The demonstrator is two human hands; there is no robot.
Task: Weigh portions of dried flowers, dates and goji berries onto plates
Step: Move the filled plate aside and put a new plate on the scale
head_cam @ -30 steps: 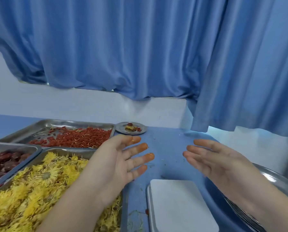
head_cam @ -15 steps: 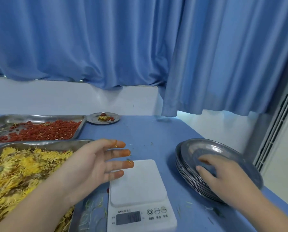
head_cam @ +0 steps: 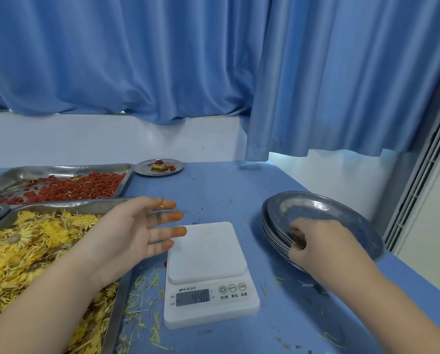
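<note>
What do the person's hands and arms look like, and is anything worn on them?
Both are bare: no gloves, sleeves, rings or watch show on the left hand or the right hand, as far up the arms as the picture reaches. The left hand's fingertips carry an orange stain, with small yellow petal bits stuck to them.

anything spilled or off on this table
Yes. Loose yellow petal scraps lie scattered on the blue table between the flower tray and the scale, with a few to its right. The scale's display seems to show a nonzero reading though its platform is bare.
</note>
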